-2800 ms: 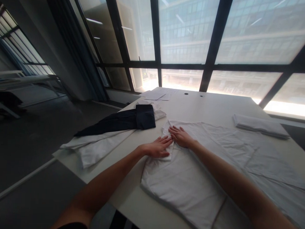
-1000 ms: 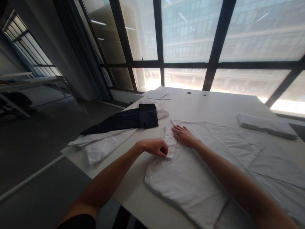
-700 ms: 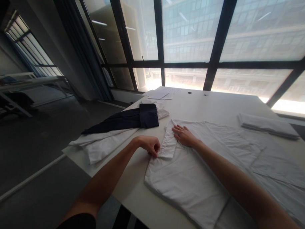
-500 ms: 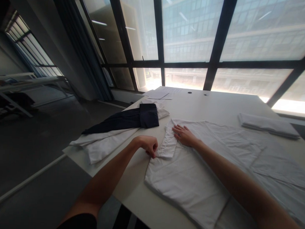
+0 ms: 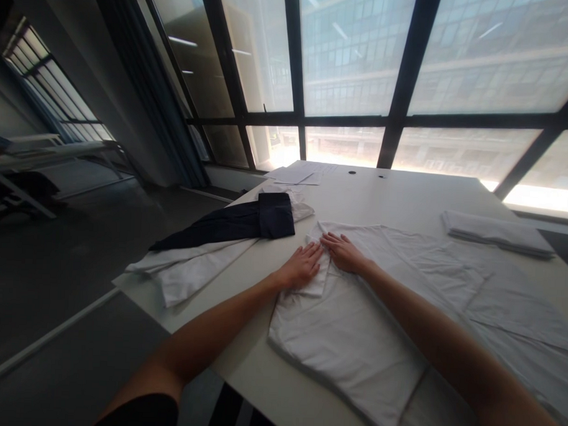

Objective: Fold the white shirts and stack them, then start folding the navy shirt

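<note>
A white garment [image 5: 345, 339] is spread over the table, with a gathered band [image 5: 315, 287] folded over at its left end. My left hand [image 5: 302, 266] rests flat on that band, fingers stretched out and holding nothing. Close beside it, my right hand [image 5: 343, 252] presses down on the cloth with its palm flat and fingers extended. The fingertips of both hands nearly meet. Part of the band is hidden beneath my left hand.
Left of my hands, a dark navy garment [image 5: 237, 222] lies on white clothing [image 5: 188, 277] at the edge of the white table [image 5: 387, 198]. Papers [image 5: 292, 175] are at the far left corner. A folded white cloth [image 5: 497, 234] sits to the right, and windows stand behind.
My left hand has opened from a pinch at the band's near corner and moved forward and right, flat onto the band. My right hand has stayed in place.
</note>
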Motion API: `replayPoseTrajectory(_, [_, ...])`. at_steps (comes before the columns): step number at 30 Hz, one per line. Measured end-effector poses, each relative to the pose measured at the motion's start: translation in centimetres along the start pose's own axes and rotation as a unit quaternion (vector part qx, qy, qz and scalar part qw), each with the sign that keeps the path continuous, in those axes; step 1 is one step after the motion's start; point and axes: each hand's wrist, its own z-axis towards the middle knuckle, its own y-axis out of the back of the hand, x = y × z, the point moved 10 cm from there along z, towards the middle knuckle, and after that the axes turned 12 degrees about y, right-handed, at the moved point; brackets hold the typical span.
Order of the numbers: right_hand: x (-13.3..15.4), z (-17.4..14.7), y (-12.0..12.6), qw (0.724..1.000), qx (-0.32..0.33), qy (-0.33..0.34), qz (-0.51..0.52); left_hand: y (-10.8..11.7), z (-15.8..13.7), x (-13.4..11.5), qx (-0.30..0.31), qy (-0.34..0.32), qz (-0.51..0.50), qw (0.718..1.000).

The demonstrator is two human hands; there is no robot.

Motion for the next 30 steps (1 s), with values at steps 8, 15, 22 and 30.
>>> replayPoseTrajectory(8, [-0.2, 0.0, 0.5, 0.999, -0.016, -0.035, -0.016, -1.0, 0.7, 0.7, 0.036, -0.005, 0.028, 0.999])
replayPoseTrajectory(15, [0.0, -0.1, 0.9, 0.998, 0.002, -0.066, -0.016, -0.7, 3.5, 4.5, 0.026, 0.088, -0.004, 0.996])
replayPoseTrajectory(22, [0.4, -0.1, 1.3, 0.998, 0.006, -0.06, -0.026, -0.1, 3.7, 4.8, -0.002, 0.091, 0.029, 0.995])
replayPoseTrajectory(30, [0.2, 0.1, 1.0, 0.998, 0.007, -0.05, -0.033, -1.4, 0.5, -1.1, -0.007, -0.078, 0.096, 0.992])
